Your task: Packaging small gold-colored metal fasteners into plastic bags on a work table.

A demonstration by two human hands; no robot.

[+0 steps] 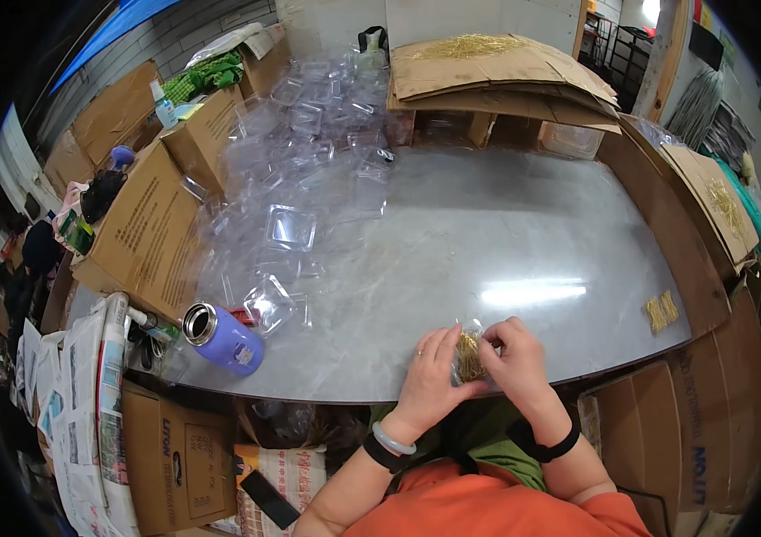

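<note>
At the table's front edge, my left hand is closed around a small clear plastic pack of thin gold wire-like strands. The fingers of my right hand are bent and pinched at the pack's right side. What exactly the right fingertips grip is hard to make out. Clear plastic stands up a little above the gold strands. At the table's right edge lie two similar small gold bundles, side by side.
Many clear plastic trays spread over the table's left side. Nearer stands an open purple bottle. Flattened cardboard with loose gold strands rests across the back. Cardboard boxes border the left; a brown rim runs along the right.
</note>
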